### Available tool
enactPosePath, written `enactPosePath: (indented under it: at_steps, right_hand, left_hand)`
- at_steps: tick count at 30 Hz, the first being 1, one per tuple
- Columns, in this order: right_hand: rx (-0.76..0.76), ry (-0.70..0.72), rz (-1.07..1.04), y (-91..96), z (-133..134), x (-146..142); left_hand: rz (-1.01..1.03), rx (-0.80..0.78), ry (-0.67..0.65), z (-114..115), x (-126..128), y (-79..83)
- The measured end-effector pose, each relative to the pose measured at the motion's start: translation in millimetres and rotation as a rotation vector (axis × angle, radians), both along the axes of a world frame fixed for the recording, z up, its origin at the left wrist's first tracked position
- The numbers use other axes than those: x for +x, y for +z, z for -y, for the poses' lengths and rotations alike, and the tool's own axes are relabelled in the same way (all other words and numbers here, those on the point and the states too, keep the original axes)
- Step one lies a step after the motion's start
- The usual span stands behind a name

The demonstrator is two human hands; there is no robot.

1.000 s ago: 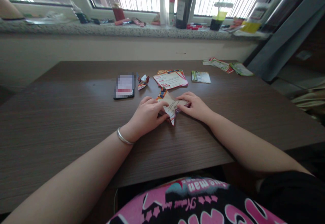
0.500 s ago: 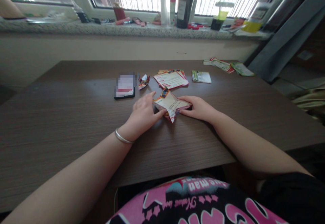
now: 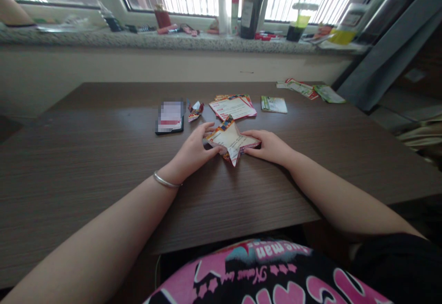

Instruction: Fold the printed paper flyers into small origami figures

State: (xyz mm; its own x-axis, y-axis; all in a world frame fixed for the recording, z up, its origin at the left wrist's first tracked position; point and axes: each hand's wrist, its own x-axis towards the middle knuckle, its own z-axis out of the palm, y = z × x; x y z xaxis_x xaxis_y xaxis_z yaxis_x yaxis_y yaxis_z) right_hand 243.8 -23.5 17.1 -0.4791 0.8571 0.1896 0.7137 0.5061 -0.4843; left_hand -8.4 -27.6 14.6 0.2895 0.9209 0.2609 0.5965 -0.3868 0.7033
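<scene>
A folded paper piece (image 3: pixel 230 140) with pointed corners, cream inside with colourful printed edges, lies on the dark wooden table (image 3: pixel 103 166) in front of me. My left hand (image 3: pixel 193 151), a silver bangle on its wrist, pinches the paper's left point between thumb and fingers. My right hand (image 3: pixel 271 146) rests on the table and grips the paper's right edge with curled fingers.
A phone (image 3: pixel 170 117) lies left of the paper, with a small crumpled folded scrap (image 3: pixel 195 110) beside it. Stacked leaflets (image 3: pixel 233 106) and a green card (image 3: pixel 274 104) lie behind; more leaflets (image 3: pixel 299 87) at far right. Bottles and clutter line the windowsill (image 3: pixel 172 41).
My left hand came off the top of the paper and slid to its left point, now pinching it. The paper's cream face is uncovered. My right hand stayed on the right edge.
</scene>
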Motion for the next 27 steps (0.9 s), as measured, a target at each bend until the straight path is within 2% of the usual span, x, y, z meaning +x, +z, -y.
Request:
enactPosePath:
  at_steps: [6,13,20,27]
  right_hand:
    - [0.006,0.004,0.023,-0.1,-0.2,-0.6]
    - [-0.012,0.023,0.015,1.9,0.2,-0.3]
    - [-0.029,0.017,-0.010,0.2,-0.9,0.4]
    - [-0.044,0.010,-0.019,0.2,-1.1,0.0]
  left_hand:
    - [0.041,0.028,-0.104,0.8,0.7,-0.6]
    - [0.030,0.031,-0.148,-1.0,-1.1,-1.8]
    - [0.138,-0.036,-0.164,-1.6,-0.9,-4.3]
    - [0.084,-0.074,-0.093,-0.1,0.0,-0.9]
